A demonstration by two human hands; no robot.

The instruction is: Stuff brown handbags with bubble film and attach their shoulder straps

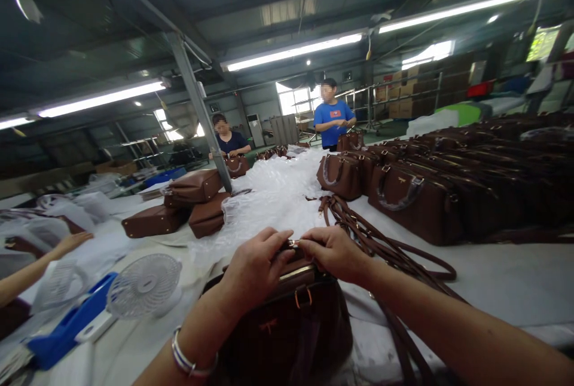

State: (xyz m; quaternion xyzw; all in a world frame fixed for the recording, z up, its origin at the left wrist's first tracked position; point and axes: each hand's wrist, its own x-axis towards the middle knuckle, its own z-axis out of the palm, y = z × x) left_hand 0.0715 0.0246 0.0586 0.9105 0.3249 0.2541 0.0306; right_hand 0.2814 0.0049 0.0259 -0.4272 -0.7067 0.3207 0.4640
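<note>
A dark brown handbag (287, 338) stands upright right in front of me, its gold-toothed zipper (296, 273) running along the top. Above that zipper, my left hand (258, 263) is closed, thumb and fingers pinching beside a small gold metal fitting (293, 243). From the other side my right hand (336, 254) is also closed, its fingertips pinched at the same fitting. Whether it is a zipper pull or a strap clip is too small to tell. A gold ring (303, 297) sits on the bag's face. Several brown straps (385, 242) lie beyond my right hand.
Rows of brown handbags (410, 201) fill the table's right side. Stacked bags (192, 189) and plastic wrap (273, 195) lie ahead, near a metal post (200, 111). At left are a small fan (146, 284), a blue holder (74, 323) and another person's hand (74, 244). Two people work farther back.
</note>
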